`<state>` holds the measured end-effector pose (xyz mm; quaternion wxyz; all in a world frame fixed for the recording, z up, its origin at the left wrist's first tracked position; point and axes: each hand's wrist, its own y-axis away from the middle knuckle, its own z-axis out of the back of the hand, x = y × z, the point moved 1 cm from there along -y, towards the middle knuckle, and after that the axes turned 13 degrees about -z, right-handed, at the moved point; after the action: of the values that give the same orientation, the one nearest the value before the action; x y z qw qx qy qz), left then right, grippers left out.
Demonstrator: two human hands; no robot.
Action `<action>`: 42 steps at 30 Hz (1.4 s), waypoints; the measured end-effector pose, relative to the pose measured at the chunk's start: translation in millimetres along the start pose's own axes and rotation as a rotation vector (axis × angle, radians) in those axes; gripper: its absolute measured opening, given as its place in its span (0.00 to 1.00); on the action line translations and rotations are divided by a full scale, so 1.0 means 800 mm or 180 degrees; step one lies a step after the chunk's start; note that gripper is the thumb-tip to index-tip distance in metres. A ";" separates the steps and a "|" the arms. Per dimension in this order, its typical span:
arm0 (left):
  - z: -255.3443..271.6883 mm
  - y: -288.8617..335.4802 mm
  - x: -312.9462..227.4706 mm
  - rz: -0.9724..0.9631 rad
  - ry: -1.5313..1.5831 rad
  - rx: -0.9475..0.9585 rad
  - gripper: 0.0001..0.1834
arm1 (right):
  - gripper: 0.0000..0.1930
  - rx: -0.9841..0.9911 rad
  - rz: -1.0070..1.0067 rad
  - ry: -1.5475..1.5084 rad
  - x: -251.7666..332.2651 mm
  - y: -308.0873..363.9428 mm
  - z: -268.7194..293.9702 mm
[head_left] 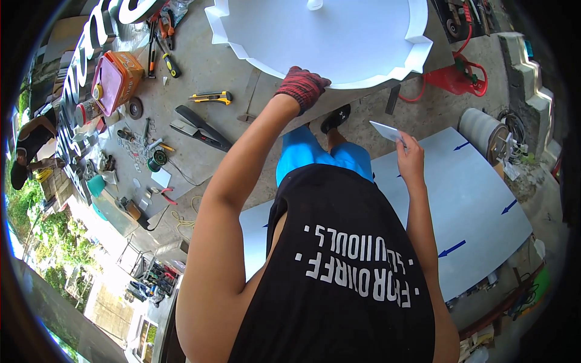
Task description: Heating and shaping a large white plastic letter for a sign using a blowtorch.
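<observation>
My left hand [302, 86], in a red and black knit glove, is closed on the near rim of a large white round panel [327, 42]. This panel has a raised, zigzag-bent white wall around its edge and lies at the top of the view, with its far side cut off. A short white cylinder [315, 4] stands near its middle. Out to the right, my bare right hand [411, 158] pinches a small flat white piece [385, 130] between thumb and fingers, apart from the panel.
On the worktable are a yellow utility knife [212, 97], a black hair-straightener-like tool [201, 128], an orange tub [121, 78], pliers [163, 195] and a screwdriver [171, 65]. A white sheet with blue arrows [478, 206] lies at right, near a red metal holder [457, 77] and a grey cylindrical drum [484, 133].
</observation>
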<state>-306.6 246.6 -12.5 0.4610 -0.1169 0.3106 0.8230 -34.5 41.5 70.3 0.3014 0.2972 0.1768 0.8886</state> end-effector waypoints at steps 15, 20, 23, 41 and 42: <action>-0.016 0.132 0.088 0.2305 0.2698 -0.2684 0.23 | 0.14 -0.0550 0.1834 0.0199 0.215 -0.054 -0.044; -0.031 0.112 0.081 0.2204 0.3035 -0.2172 0.27 | 0.13 -0.0006 0.1774 0.0680 0.242 -0.073 -0.091; -0.043 0.109 0.088 0.2049 0.3168 -0.2275 0.27 | 0.13 0.0140 0.1847 0.0710 0.252 -0.065 -0.103; -0.064 0.112 0.100 0.1791 0.3494 -0.2420 0.23 | 0.14 -0.0417 0.1822 0.0185 0.244 -0.043 -0.100; -0.075 0.115 0.102 0.1776 0.3475 -0.2429 0.23 | 0.14 -0.0437 0.1829 0.0172 0.241 -0.036 -0.092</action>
<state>-433.8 230.3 -61.0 -0.0602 -0.5806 0.2059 0.7854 -192.5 177.3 81.5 0.0521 0.2902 0.0329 0.9550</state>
